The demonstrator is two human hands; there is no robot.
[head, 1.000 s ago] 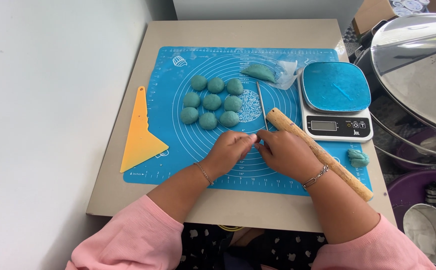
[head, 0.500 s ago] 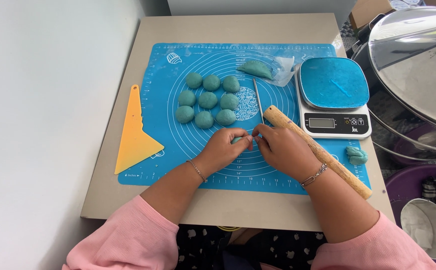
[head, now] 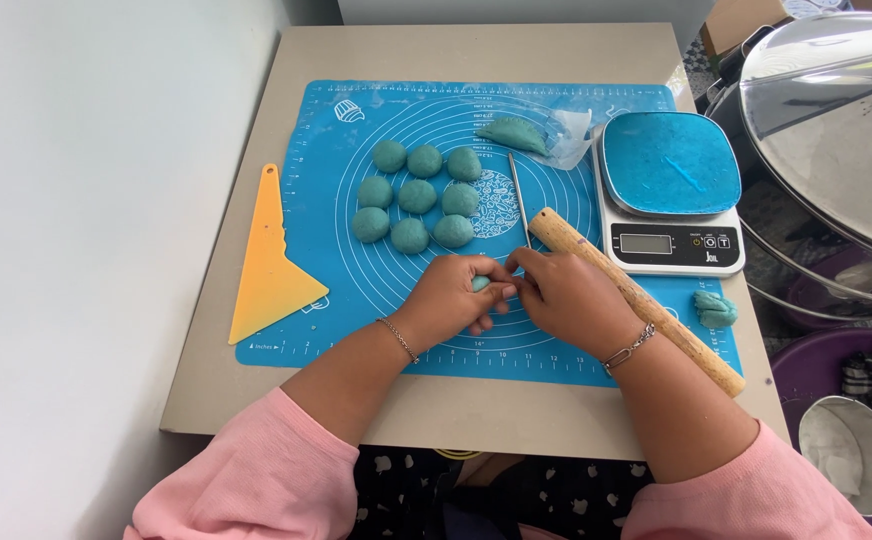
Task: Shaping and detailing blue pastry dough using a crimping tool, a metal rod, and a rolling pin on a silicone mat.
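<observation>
a blue silicone mat (head: 356, 320) covers the desk (head: 246, 400), with nine teal dough balls (head: 417, 196) in rows beyond the hands and a wooden rolling pin (head: 676, 330) lying diagonally under the right wrist. over the mat's near middle, the left hand (head: 453, 298) and right hand (head: 568, 300) meet around a small teal dough piece (head: 481, 284). the left fingers (head: 496, 294) curl narrowly around it while the right fingers pinch it from the right; it is too round and hidden to show a long axis.

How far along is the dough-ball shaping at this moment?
Done: nine teal dough balls sit in three rows on the blue mat. In hand: the left hand and right hand together pinch another small teal piece. Left: a folded dough portion on plastic near the scale, and a small lump by the rolling pin, both unshaped.
</observation>
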